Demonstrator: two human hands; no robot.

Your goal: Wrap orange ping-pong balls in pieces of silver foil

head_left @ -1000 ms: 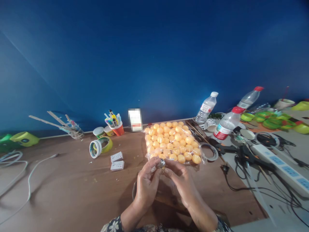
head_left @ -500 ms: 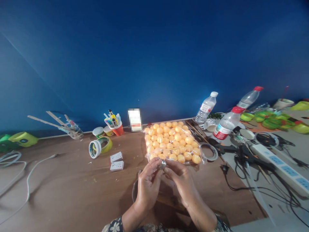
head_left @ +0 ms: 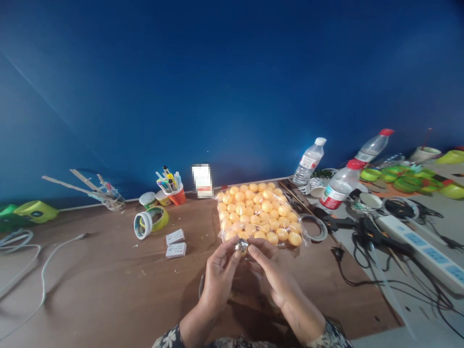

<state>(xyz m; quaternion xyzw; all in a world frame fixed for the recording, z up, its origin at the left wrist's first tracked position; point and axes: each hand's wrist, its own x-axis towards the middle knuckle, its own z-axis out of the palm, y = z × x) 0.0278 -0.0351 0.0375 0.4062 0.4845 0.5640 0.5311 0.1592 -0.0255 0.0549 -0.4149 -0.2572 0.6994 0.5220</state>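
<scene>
Between my two hands is a small shiny silver ball-like piece (head_left: 241, 245), pinched by the fingertips from both sides. My left hand (head_left: 220, 275) has its thumb and fingers closed on the left side of it. From the right, my right hand (head_left: 272, 271) grips it with thumb and fingers. Just beyond the fingertips lies a clear plastic bag of orange balls (head_left: 259, 212). Under my hands a dark curved rim (head_left: 201, 285) shows in part; my arms and hands hide the rest of it.
Two small white boxes (head_left: 176, 243) and tape rolls (head_left: 143, 225) lie to the left, before a red pen cup (head_left: 177, 194). Plastic bottles (head_left: 337, 188) stand at right, near a power strip (head_left: 424, 249) and black cables. A white cable (head_left: 44, 270) runs along the far left.
The silver piece has shifted slightly left and turned, showing more of its face. My fingers have moved a little around it, and both hands still hold it.
</scene>
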